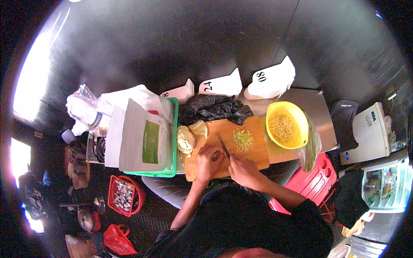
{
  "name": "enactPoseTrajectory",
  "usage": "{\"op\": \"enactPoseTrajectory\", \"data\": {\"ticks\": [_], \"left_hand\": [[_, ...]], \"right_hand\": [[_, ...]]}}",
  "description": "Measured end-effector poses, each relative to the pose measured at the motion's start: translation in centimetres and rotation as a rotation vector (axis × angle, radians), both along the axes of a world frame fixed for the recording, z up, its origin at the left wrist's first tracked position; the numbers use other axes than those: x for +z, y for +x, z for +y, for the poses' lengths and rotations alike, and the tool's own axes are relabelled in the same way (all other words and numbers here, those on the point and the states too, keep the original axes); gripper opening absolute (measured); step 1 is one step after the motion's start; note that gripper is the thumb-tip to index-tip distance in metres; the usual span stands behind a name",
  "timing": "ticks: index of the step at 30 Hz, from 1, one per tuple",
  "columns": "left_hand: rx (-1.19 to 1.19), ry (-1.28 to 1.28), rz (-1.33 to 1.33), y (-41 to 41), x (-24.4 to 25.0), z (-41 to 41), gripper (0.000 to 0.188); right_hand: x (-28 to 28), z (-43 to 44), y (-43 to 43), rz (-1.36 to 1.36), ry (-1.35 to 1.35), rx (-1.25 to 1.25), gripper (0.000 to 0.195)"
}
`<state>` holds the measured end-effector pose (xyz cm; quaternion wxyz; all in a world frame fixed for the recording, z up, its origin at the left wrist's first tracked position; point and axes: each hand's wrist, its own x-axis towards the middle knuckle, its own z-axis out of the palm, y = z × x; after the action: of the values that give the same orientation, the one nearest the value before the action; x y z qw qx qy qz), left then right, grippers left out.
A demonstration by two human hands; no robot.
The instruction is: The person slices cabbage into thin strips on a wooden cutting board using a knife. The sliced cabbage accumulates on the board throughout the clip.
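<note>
My right hand (244, 172) grips a kitchen knife (224, 147), its dark narrow blade pointing away over the wooden cutting board (258, 158). Left of the blade, my left hand (206, 162) is curled around a small brownish-green piece of food (216, 155), too blurred to name exactly. A heap of finely chopped pale green vegetable (243, 140) lies on the board, right of the knife. At the board's left edge sit a pale cabbage-like piece (185, 140) and a loose leaf piece (199, 128).
A yellow bowl (302, 116) of chopped food stands right of the board, beside a plastic bag of green vegetables (310, 145). Behind the board lies a crumpled black plastic bag (214, 108). A green basket (176, 129) holding packages borders the left. Stacked white containers (271, 79) line the wall.
</note>
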<state>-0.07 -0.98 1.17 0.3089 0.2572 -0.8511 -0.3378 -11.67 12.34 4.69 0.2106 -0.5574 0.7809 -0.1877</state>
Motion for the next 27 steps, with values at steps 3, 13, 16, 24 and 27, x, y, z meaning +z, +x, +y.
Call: {"op": "enactPoseTrajectory", "data": {"ticks": [3,13,16,24,27], "left_hand": [[0.002,-0.022,-0.031,0.1,-0.3,0.1,0.014],[0.017,0.034,0.015,-0.2,-0.4,0.3,0.017],[0.032,0.036,-0.021,0.0,-0.4,0.4,0.016],[0.038,0.050,0.037,0.1,-0.2,0.3,0.018],[0.028,0.025,0.060,-0.1,0.2,0.2,0.018]], "right_hand": [[-0.3,-0.2,0.5,0.057,0.084,0.001,0.032],[-1.3,-0.9,1.8,0.198,0.080,-0.025,0.042],[-1.6,-0.9,2.0,0.261,0.023,-0.014,0.042],[-1.6,0.8,2.8,0.437,0.014,0.007,0.038],[-0.2,1.2,3.2,0.369,0.099,-0.031,0.038]]}}
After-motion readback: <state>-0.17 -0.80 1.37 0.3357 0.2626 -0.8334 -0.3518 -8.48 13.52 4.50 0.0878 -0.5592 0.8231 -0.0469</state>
